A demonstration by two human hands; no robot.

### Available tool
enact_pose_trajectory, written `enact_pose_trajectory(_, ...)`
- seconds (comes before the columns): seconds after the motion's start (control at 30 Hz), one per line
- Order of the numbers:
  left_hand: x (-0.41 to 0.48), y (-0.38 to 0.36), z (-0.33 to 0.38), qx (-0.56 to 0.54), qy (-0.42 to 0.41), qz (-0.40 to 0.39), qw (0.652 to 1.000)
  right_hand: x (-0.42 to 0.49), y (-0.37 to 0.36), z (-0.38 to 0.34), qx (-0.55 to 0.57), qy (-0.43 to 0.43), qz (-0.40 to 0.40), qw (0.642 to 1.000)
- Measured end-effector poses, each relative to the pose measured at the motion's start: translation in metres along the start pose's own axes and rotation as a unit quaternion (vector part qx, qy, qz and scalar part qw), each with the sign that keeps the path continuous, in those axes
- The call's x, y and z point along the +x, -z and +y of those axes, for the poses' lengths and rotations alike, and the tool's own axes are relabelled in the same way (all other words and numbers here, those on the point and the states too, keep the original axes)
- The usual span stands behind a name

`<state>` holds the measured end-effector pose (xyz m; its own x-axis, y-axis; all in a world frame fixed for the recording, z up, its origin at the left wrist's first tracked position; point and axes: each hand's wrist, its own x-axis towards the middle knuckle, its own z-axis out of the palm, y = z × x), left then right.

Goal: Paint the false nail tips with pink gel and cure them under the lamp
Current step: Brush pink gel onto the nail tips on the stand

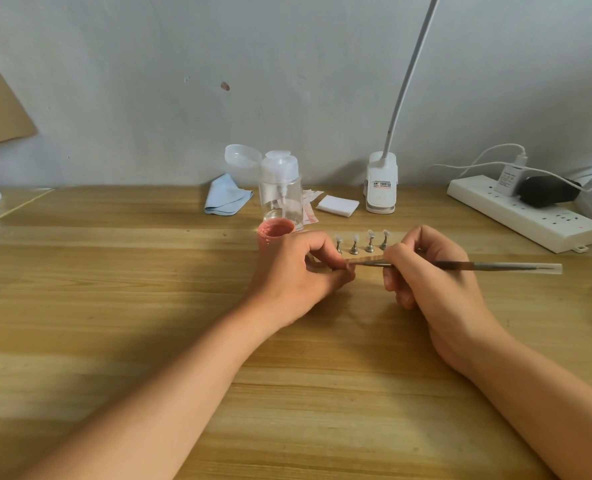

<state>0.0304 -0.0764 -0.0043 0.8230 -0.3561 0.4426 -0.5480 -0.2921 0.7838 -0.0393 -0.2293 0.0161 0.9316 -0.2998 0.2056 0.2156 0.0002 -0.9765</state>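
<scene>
Left hand [298, 271], right hand [433, 271] pinching brush [512, 267], stands [362, 242] behind

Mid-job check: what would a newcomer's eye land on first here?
The two hands meeting at mid-table: the right hand grips a long thin brush whose tip reaches the curled fingers of the left hand; what those pinch is hidden. Just behind them stands a row of four nail tips on stands, with an open pink gel jar to its left.
</scene>
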Motion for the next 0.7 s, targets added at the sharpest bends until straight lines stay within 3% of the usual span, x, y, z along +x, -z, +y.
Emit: enact_pose_trajectory(0.7, -0.0024, 0.0004, 0.0056, 0.022, 0.012, 0.01, 1.0, -0.0023, -0.0014, 0.0, -0.011, 0.02, 0.003, 1.0)
